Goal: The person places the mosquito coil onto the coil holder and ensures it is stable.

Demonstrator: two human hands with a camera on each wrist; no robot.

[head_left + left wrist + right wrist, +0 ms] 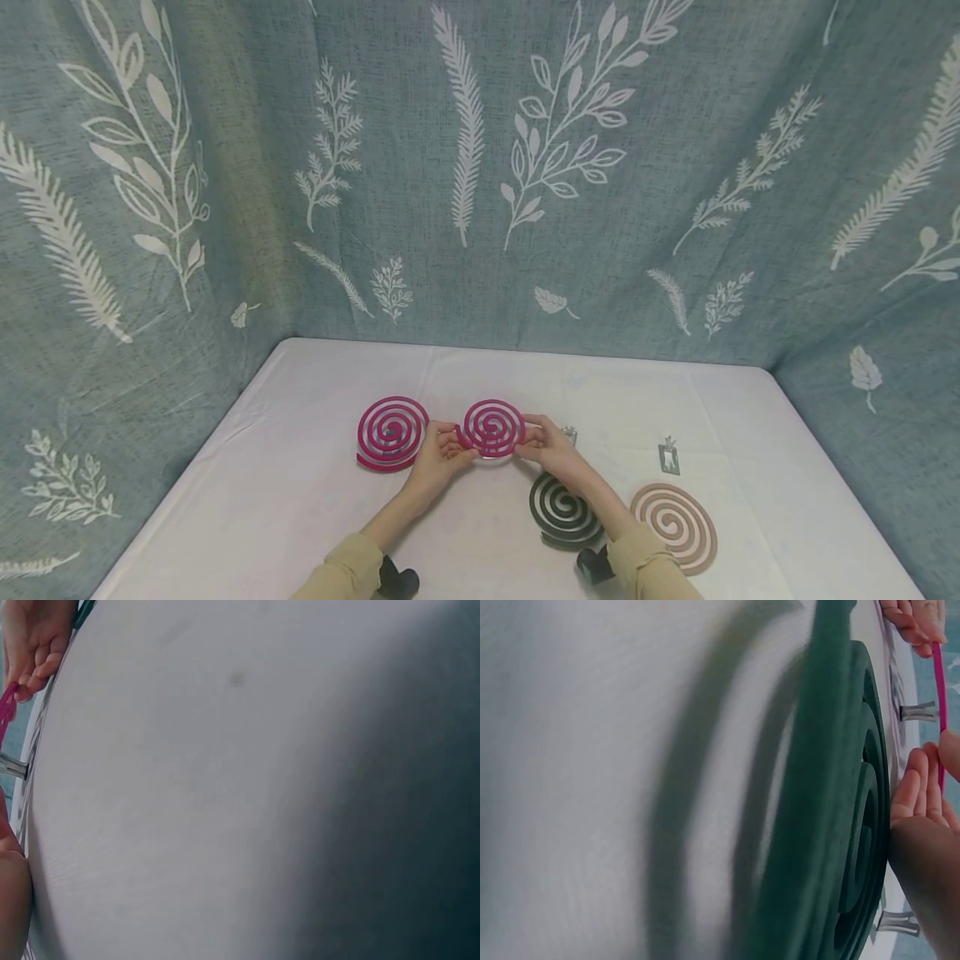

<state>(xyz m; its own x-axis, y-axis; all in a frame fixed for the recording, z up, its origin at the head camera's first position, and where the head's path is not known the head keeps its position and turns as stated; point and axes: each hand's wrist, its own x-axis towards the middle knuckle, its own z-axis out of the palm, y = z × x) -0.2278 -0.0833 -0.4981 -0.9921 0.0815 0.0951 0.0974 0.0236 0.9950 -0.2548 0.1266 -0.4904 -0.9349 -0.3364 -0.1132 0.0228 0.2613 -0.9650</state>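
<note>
Pink coil (491, 427): from afar, I see the left hand (441, 457) and right hand (553, 452) pinching opposite edges (presumably keeping it level).

White table (285, 500) with pink coil (393, 432), green coil (567, 503), tan coil (670, 525), stands (663, 460)

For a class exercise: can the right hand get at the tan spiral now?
Probably not yet: the right hand holds one pink spiral, though most of the tan spiral lies uncovered.
</note>
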